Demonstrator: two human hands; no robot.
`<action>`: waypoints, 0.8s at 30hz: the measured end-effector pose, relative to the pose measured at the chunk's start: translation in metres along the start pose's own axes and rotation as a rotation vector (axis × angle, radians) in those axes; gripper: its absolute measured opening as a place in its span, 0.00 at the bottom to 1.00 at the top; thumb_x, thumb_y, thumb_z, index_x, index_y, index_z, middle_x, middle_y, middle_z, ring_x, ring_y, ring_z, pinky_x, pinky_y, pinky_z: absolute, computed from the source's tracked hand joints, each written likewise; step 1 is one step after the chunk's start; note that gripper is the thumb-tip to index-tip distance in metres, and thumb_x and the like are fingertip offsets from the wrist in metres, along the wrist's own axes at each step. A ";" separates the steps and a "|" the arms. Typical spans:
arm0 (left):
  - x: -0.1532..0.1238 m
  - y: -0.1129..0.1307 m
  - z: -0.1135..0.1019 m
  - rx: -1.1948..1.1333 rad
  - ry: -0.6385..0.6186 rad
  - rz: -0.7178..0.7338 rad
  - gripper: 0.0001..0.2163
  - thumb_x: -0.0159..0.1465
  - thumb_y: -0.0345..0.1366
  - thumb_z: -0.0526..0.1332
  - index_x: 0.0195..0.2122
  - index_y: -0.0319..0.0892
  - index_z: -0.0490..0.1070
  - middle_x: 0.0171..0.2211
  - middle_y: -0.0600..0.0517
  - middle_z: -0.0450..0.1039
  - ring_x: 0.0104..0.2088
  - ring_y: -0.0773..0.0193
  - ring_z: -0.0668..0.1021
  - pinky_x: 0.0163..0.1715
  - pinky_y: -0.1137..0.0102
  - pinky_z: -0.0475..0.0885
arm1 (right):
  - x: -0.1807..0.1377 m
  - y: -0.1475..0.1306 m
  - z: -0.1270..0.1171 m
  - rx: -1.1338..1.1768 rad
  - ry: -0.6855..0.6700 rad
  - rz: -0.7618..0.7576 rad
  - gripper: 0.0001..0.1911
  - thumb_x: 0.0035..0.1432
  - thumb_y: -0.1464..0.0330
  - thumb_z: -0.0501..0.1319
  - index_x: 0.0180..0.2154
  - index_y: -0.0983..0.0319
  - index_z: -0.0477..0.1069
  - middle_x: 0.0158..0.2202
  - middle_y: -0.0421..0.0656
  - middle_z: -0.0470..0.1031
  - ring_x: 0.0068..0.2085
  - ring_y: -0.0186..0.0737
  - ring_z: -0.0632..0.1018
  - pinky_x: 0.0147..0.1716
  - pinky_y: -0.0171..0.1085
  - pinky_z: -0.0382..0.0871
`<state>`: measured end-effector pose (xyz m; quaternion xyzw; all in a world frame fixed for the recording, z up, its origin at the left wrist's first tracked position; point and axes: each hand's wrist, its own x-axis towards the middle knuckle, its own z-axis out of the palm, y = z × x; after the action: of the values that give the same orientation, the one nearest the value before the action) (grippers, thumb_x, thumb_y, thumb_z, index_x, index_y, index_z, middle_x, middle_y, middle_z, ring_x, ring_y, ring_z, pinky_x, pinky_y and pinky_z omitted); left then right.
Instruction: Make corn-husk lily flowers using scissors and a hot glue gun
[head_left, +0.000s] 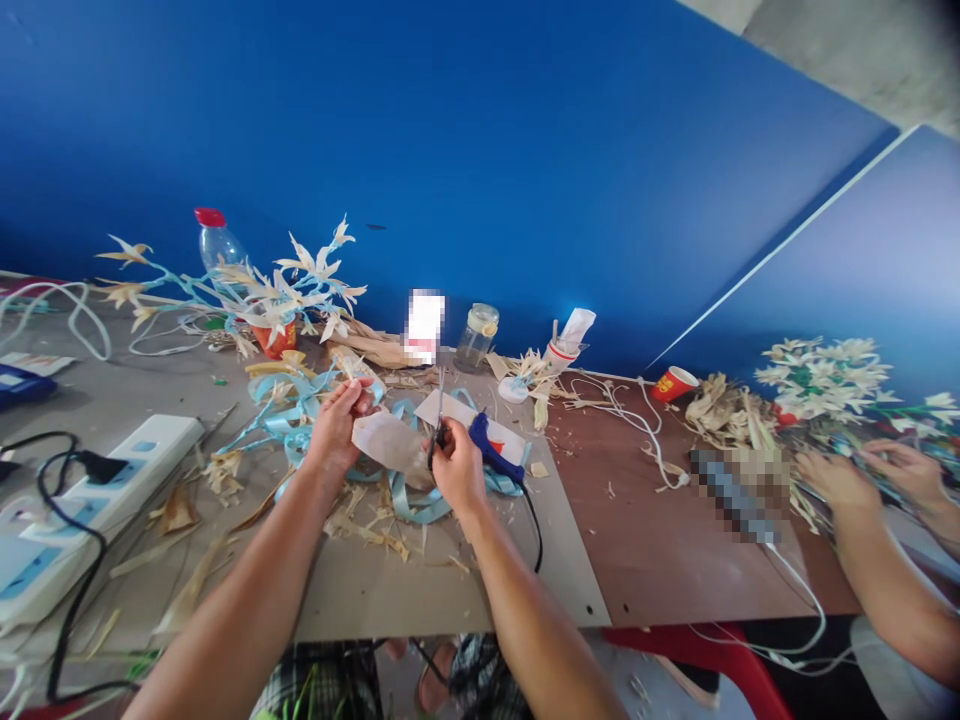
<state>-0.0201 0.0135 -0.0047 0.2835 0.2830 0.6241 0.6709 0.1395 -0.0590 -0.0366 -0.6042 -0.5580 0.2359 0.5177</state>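
Observation:
My left hand pinches one end of a pale dried husk piece, holding it over the table. My right hand is closed on a pair of scissors, whose blades point up and away at the husk's right edge. Just right of that hand lies a blue glue gun with its black cord running toward me. Light blue ribbon and husk scraps lie under and around both hands.
A white power strip with black cables sits at left. Husk flowers on blue stems, a red-capped bottle, a jar and a red cup stand along the blue wall. Another person's hands work at right.

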 end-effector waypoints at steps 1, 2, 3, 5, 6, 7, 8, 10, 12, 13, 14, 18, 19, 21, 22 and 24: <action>0.000 0.001 0.000 -0.002 0.011 0.003 0.08 0.53 0.36 0.64 0.30 0.37 0.71 0.15 0.60 0.56 0.16 0.75 0.61 0.18 0.78 0.59 | 0.001 0.000 0.000 0.020 0.016 0.018 0.19 0.50 0.63 0.61 0.45 0.61 0.69 0.32 0.43 0.76 0.31 0.39 0.75 0.33 0.35 0.68; 0.000 0.002 0.000 -0.002 0.017 0.003 0.08 0.53 0.35 0.64 0.30 0.37 0.71 0.15 0.59 0.56 0.16 0.75 0.61 0.16 0.78 0.57 | 0.002 0.000 -0.001 0.045 0.031 0.036 0.20 0.50 0.63 0.61 0.46 0.62 0.68 0.32 0.44 0.75 0.30 0.39 0.74 0.32 0.35 0.68; 0.000 0.003 0.001 -0.001 0.020 0.003 0.08 0.53 0.35 0.64 0.31 0.37 0.71 0.15 0.59 0.56 0.15 0.75 0.60 0.15 0.78 0.55 | 0.003 0.000 -0.001 0.074 0.044 0.053 0.20 0.50 0.63 0.61 0.46 0.62 0.67 0.32 0.44 0.75 0.30 0.38 0.74 0.32 0.35 0.68; -0.001 0.004 0.002 0.000 0.028 0.008 0.08 0.52 0.35 0.65 0.30 0.37 0.71 0.14 0.60 0.56 0.15 0.75 0.60 0.15 0.79 0.54 | 0.005 -0.001 -0.001 0.153 0.062 0.080 0.21 0.49 0.63 0.62 0.45 0.63 0.67 0.31 0.43 0.75 0.31 0.38 0.74 0.33 0.35 0.69; -0.001 0.005 0.002 0.005 0.035 0.012 0.08 0.52 0.35 0.65 0.30 0.37 0.71 0.14 0.60 0.56 0.15 0.75 0.60 0.15 0.79 0.54 | 0.007 -0.002 -0.002 0.201 0.072 0.090 0.20 0.49 0.63 0.62 0.45 0.63 0.67 0.31 0.43 0.75 0.31 0.38 0.74 0.33 0.35 0.69; -0.002 0.004 0.002 0.011 0.044 0.017 0.08 0.52 0.34 0.65 0.31 0.37 0.71 0.14 0.60 0.56 0.15 0.76 0.59 0.15 0.79 0.54 | 0.008 -0.002 -0.003 0.250 0.076 0.097 0.20 0.48 0.63 0.62 0.44 0.63 0.67 0.30 0.42 0.75 0.31 0.38 0.75 0.33 0.35 0.69; -0.002 0.004 0.002 0.020 0.052 0.021 0.08 0.51 0.35 0.65 0.31 0.37 0.71 0.14 0.60 0.56 0.15 0.76 0.59 0.14 0.79 0.54 | 0.009 -0.002 -0.004 0.292 0.066 0.103 0.20 0.47 0.63 0.63 0.43 0.63 0.67 0.30 0.42 0.74 0.31 0.37 0.75 0.33 0.35 0.69; -0.001 0.003 0.001 0.038 0.058 0.024 0.08 0.51 0.35 0.65 0.31 0.37 0.70 0.14 0.60 0.57 0.14 0.76 0.59 0.14 0.79 0.53 | 0.011 -0.001 -0.007 0.328 -0.018 0.106 0.20 0.46 0.64 0.63 0.42 0.63 0.67 0.28 0.40 0.74 0.29 0.36 0.74 0.31 0.34 0.69; -0.001 0.003 0.001 0.049 0.053 0.019 0.08 0.51 0.35 0.65 0.30 0.37 0.70 0.14 0.59 0.57 0.14 0.76 0.59 0.14 0.79 0.53 | 0.011 0.000 -0.011 0.283 -0.153 0.084 0.20 0.44 0.66 0.64 0.42 0.63 0.69 0.28 0.39 0.74 0.29 0.35 0.74 0.30 0.33 0.68; -0.001 0.003 0.001 0.051 0.051 0.016 0.08 0.51 0.35 0.65 0.30 0.37 0.70 0.14 0.59 0.57 0.14 0.76 0.60 0.14 0.79 0.53 | 0.010 0.001 -0.013 0.237 -0.222 0.060 0.21 0.43 0.67 0.64 0.42 0.62 0.70 0.29 0.39 0.74 0.29 0.35 0.74 0.30 0.33 0.69; -0.001 0.003 0.001 0.051 0.052 0.014 0.08 0.51 0.36 0.65 0.30 0.37 0.70 0.14 0.59 0.57 0.14 0.76 0.60 0.14 0.79 0.53 | 0.009 0.001 -0.015 0.186 -0.280 0.030 0.21 0.42 0.68 0.65 0.43 0.61 0.71 0.30 0.39 0.75 0.30 0.35 0.74 0.31 0.33 0.69; -0.001 0.003 0.001 0.050 0.063 0.014 0.09 0.50 0.36 0.65 0.29 0.37 0.71 0.14 0.59 0.57 0.14 0.76 0.59 0.14 0.79 0.52 | 0.005 0.002 -0.021 0.026 -0.452 -0.085 0.23 0.39 0.73 0.65 0.43 0.58 0.73 0.31 0.38 0.75 0.32 0.35 0.74 0.34 0.33 0.69; -0.002 0.004 0.002 0.051 0.065 0.014 0.09 0.50 0.35 0.66 0.29 0.37 0.71 0.14 0.59 0.57 0.14 0.76 0.59 0.14 0.79 0.52 | 0.005 0.002 -0.022 0.004 -0.475 -0.100 0.23 0.40 0.74 0.64 0.43 0.58 0.73 0.30 0.38 0.76 0.32 0.36 0.74 0.34 0.34 0.69; -0.002 0.003 0.003 0.057 0.070 0.019 0.09 0.50 0.36 0.66 0.29 0.37 0.71 0.14 0.59 0.58 0.14 0.76 0.59 0.14 0.78 0.52 | 0.004 0.002 -0.023 -0.032 -0.475 -0.106 0.21 0.41 0.75 0.62 0.42 0.58 0.73 0.30 0.38 0.76 0.32 0.37 0.75 0.33 0.34 0.69; -0.003 0.003 0.003 0.060 0.068 0.024 0.08 0.50 0.36 0.66 0.29 0.37 0.71 0.14 0.59 0.58 0.14 0.76 0.59 0.14 0.78 0.52 | 0.004 0.001 -0.023 -0.043 -0.453 -0.099 0.21 0.41 0.76 0.61 0.41 0.58 0.73 0.30 0.38 0.76 0.32 0.37 0.75 0.33 0.34 0.68; -0.004 0.003 0.006 0.062 0.060 0.048 0.08 0.51 0.36 0.65 0.29 0.37 0.71 0.14 0.59 0.57 0.15 0.75 0.59 0.14 0.78 0.53 | 0.006 0.001 -0.023 -0.044 -0.377 -0.078 0.19 0.42 0.75 0.61 0.40 0.58 0.73 0.28 0.38 0.76 0.30 0.37 0.75 0.31 0.34 0.68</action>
<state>-0.0183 0.0092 0.0015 0.2922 0.3153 0.6391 0.6378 0.1611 -0.0620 -0.0279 -0.5383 -0.6730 0.3126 0.3994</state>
